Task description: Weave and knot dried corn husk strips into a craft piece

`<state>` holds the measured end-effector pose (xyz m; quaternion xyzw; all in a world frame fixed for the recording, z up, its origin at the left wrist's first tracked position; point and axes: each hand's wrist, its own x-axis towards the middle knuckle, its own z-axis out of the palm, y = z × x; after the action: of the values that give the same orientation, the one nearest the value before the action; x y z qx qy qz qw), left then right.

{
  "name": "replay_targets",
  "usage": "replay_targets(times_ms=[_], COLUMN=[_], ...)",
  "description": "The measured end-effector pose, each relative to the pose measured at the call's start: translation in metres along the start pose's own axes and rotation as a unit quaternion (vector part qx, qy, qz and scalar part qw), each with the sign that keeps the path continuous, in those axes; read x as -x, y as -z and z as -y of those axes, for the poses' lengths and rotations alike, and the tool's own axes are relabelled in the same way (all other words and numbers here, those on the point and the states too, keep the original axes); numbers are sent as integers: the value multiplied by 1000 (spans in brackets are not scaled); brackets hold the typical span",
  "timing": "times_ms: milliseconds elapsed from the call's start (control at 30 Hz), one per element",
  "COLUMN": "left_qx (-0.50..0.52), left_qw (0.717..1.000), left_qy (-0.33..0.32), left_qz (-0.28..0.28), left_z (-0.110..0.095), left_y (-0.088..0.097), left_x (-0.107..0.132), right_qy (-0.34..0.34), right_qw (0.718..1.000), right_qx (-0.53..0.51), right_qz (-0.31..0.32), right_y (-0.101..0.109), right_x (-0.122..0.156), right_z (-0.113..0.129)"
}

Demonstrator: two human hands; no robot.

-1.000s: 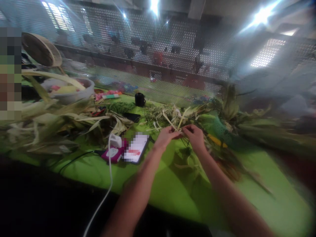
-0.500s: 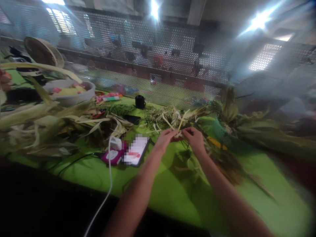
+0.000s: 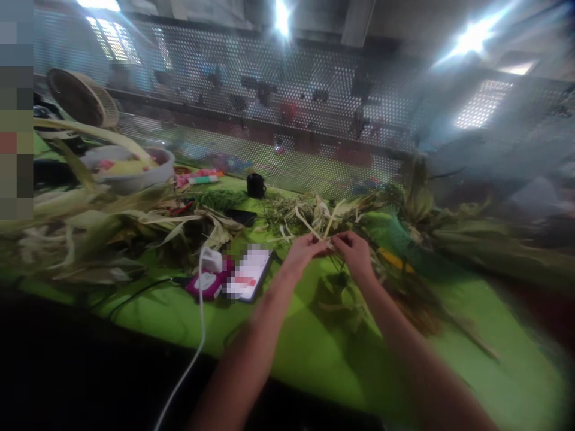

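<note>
Both my hands meet over the green table (image 3: 314, 347). My left hand (image 3: 303, 252) is closed in a pinch on pale leaf strips (image 3: 321, 224) that stick up between the hands. My right hand (image 3: 357, 251) is also closed on the same strips, its fingertips touching those of the left. The strips fan out upward and away from me. Dark leaf scraps (image 3: 335, 296) lie on the table just under the hands.
A phone (image 3: 249, 272) and a pink power bank (image 3: 204, 281) with a white cable (image 3: 193, 353) lie to the left. Heaps of dried leaves (image 3: 112, 230) cover the left and right. A bowl (image 3: 128, 167), a black cup (image 3: 256, 185) and a perforated screen (image 3: 291, 120) stand behind.
The hands stay together on the strips, with only small finger shifts. The view has moved slightly.
</note>
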<state>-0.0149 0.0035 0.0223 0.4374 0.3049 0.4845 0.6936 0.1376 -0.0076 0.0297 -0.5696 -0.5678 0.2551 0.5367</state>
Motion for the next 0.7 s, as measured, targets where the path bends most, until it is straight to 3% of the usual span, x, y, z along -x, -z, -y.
replay_targets(times_ms=[700], left_qx=[14], left_qw=[1000], left_qy=[1], left_qz=[-17], left_z=[2], left_y=[-2], left_x=[-3], right_qy=[2], right_qw=[1000], right_qx=[-17], right_qz=[3], right_y=[-2], right_x=[-1], right_z=[-3])
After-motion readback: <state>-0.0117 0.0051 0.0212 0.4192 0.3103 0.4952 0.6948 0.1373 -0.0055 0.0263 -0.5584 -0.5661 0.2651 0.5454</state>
